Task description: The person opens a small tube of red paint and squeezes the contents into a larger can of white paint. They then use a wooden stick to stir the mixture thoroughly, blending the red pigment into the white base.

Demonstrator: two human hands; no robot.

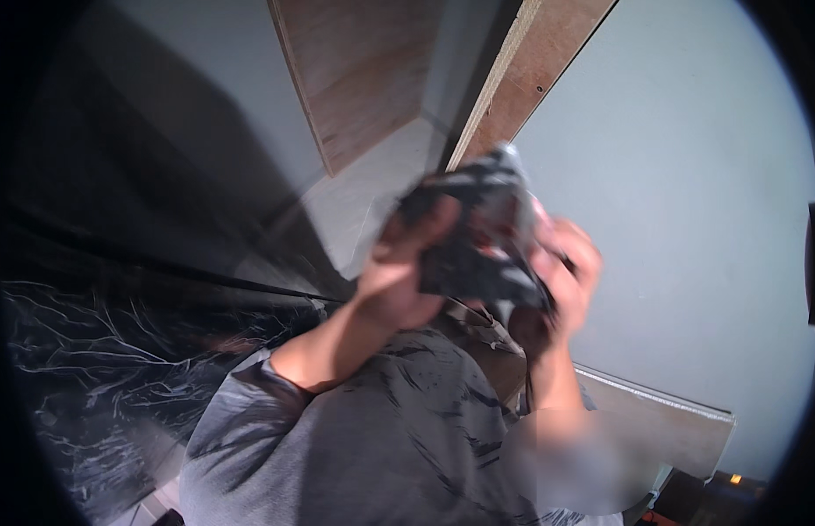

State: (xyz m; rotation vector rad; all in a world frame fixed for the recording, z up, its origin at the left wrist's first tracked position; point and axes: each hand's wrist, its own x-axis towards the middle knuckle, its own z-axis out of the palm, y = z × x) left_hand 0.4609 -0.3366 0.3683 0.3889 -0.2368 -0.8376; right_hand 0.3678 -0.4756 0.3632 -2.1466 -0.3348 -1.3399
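Up in front of my chest I hold a dark, shiny packet (477,276), which looks like a soft plastic bag with red patches on it. Motion blurs it, so its contents cannot be made out. My left hand (400,272) grips its left side, the thumb lying across the front. On the opposite edge my right hand (567,272) is closed, with its fingers bent around the packet's side. The packet's top corner points upward and looks pale and glossy.
A pale grey panel (670,193) rises on the right, bordered by a wooden post (556,57). Behind stands a plywood board (359,79). Creased black plastic sheeting (109,351) covers the lower left. A light board (666,425) lies at the lower right, near dark items (705,500).
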